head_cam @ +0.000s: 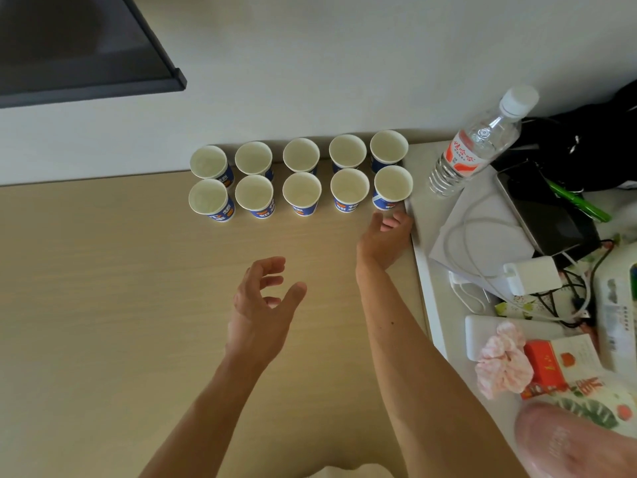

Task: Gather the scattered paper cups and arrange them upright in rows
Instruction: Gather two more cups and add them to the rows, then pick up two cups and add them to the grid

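Evidently the ten paper cups (pixel 302 194) are already upright on the tabletop (pixel 103 305), set in two rows of five close to the wall, mouths up. Each white interior looks empty.

By my reckoning such cups are very light and thin-walled. A nudge would tip one, and a hard squeeze would dent the side. The best hold is a gentle one around the printed wall just under the rolled rim, thumb opposite the fingers, since the rim is the stiffest part.

The left hand (pixel 262 305) hovers over bare tabletop well short of the rows, its fingers (pixel 272 263) spread and loosely curled, holding nothing. The right hand (pixel 384 238) sits just beside the rightmost front cup (pixel 393 188), its fingers loosely bent and empty. Whether they touch the cup's base I cannot tell.

Off to the right stands a capped clear water bottle (pixel 475 146), and how full it is I cannot tell.
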Tool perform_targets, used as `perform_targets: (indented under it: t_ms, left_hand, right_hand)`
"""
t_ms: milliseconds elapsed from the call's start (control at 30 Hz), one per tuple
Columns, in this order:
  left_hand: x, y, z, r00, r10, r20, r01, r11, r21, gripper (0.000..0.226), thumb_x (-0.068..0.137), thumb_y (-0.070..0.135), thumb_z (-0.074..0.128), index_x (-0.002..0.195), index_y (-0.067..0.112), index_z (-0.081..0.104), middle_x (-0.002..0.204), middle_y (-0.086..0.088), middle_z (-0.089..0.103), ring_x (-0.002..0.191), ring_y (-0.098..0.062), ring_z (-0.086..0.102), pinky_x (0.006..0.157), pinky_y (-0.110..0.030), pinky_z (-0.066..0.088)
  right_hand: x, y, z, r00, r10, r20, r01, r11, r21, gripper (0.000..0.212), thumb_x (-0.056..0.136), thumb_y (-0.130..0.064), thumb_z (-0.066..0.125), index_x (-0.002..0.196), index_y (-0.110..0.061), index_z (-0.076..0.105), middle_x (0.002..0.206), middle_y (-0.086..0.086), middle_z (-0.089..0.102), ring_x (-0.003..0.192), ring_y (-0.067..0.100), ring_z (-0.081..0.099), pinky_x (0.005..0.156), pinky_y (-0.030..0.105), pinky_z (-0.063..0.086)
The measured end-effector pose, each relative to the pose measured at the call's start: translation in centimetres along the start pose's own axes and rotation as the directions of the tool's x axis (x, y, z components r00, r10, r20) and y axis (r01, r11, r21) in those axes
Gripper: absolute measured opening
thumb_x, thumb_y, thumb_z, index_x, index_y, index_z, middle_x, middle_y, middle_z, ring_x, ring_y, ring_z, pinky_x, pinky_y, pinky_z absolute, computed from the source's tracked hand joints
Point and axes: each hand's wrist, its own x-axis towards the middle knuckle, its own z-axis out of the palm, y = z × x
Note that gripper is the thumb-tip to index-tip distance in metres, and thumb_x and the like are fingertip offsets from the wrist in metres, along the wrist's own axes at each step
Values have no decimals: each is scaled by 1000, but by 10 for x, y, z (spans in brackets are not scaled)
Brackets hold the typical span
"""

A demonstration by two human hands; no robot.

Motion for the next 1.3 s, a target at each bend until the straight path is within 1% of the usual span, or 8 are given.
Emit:
perform_targets:
  t_ms: [133, 300, 367, 567, 800, 1100, 1233, 1300]
  left_hand:
    - [-6, -1, -11, 999, -3, -39, 1, 999, -49, 34, 86, 25, 77, 116, 29, 62, 116, 18, 66, 103, 3, 63, 67, -8, 48]
    - [-21, -13, -40, 992, -47, -115, 30, 989, -144, 31, 87, 24, 76, 115, 28, 63, 116, 16, 67, 103, 0, 65, 66, -7, 48]
    - [-31, -22, -58, 982, -67, -178, 34, 982, -186, 31, 87, 25, 76, 114, 28, 63, 114, 15, 68, 103, 0, 65, 67, -9, 48]
    - [-77, -51, -124, 930, -103, -353, -1, 959, -283, 30, 87, 23, 76, 115, 23, 65, 114, 11, 70, 103, -4, 67, 70, -10, 50]
    - [-131, -98, -208, 878, -123, -462, -60, 930, -362, 27, 88, 23, 75, 113, 27, 65, 115, 11, 70, 100, 4, 66, 68, -7, 49]
    - [-186, -163, -323, 816, -155, -556, -167, 860, -483, 23, 89, 24, 75, 109, 31, 66, 112, 15, 69, 101, 1, 66, 72, -15, 54]
    - [-207, -197, -370, 806, -165, -569, -180, 846, -501, 24, 88, 26, 74, 109, 33, 65, 113, 16, 69, 102, 2, 65, 70, -13, 53]
    - [-218, -212, -394, 800, -177, -574, -174, 846, -504, 24, 88, 27, 73, 110, 32, 65, 113, 17, 68, 103, 2, 65, 70, -14, 52]
  right_hand:
    - [-26, 4, -17, 999, -11, 30, 11, 1000, -14, 37, 94, -24, 67, 125, -6, 57, 106, 6, 70, 90, 17, 68, 84, 31, 52]
    - [-74, 8, -38, 986, -96, 136, 93, 995, 21, 36, 94, -21, 69, 123, -4, 58, 104, 5, 68, 89, 18, 67, 77, 21, 49]
    - [-99, 5, -40, 968, -127, 216, 120, 992, 49, 37, 93, -20, 69, 123, -3, 57, 102, 3, 66, 89, 17, 65, 75, 8, 46]
    - [-187, -19, -44, 878, -210, 431, 162, 976, 145, 34, 93, -18, 69, 122, -3, 58, 101, 3, 65, 84, -6, 61, 69, 0, 42]
    - [-305, -29, -48, 722, -348, 598, 278, 937, 210, 29, 95, -13, 67, 121, -5, 57, 98, 4, 68, 84, -13, 61, 74, -1, 40]
    - [-451, -8, -37, 548, -418, 724, 383, 895, 227, 27, 95, -12, 67, 119, -5, 60, 102, 12, 70, 93, 26, 66, 74, 2, 44]
    - [-507, 13, -26, 522, -397, 755, 364, 904, 224, 28, 95, -10, 65, 121, -4, 58, 105, 18, 69, 95, 37, 69, 84, 22, 52]
    - [-536, 21, -19, 505, -387, 771, 362, 906, 217, 28, 95, -10, 66, 121, -5, 58, 103, 17, 69, 95, 38, 69, 78, 16, 51]
